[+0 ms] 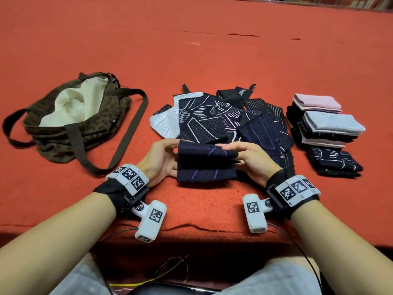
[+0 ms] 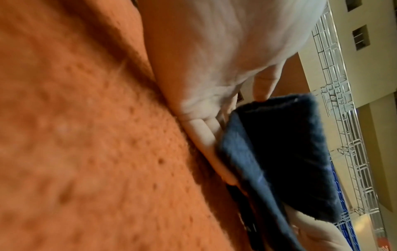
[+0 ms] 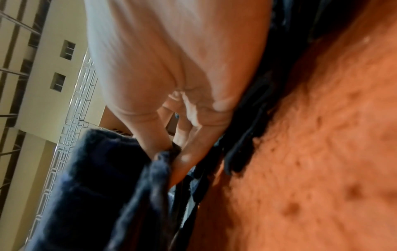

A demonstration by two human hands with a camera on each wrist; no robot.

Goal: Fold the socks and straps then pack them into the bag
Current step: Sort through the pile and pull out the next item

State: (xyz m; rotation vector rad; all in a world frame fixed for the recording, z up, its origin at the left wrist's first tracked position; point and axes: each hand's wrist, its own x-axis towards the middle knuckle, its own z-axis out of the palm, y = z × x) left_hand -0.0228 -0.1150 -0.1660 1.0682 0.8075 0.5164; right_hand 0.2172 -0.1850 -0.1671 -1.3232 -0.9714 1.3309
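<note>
A dark navy sock point(image 1: 205, 161) with thin purple lines lies partly folded on the red carpet in front of me. My left hand point(image 1: 163, 158) pinches its left edge and my right hand point(image 1: 247, 155) pinches its right edge, with the upper flap raised off the lower layer. The left wrist view shows my fingers point(image 2: 206, 135) against the navy sock point(image 2: 279, 152). In the right wrist view my thumb and fingers point(image 3: 150, 135) clamp the sock point(image 3: 103, 178) edge. Behind it lies a heap of unfolded socks and straps point(image 1: 221, 116). The open leopard-print bag point(image 1: 74, 118) sits at the left.
A stack of folded socks point(image 1: 325, 133), pink, grey and dark, stands at the right. The bag's long brown straps point(image 1: 131, 126) trail over the carpet toward my left wrist. The carpet's front edge point(image 1: 191, 227) drops off just before my knees.
</note>
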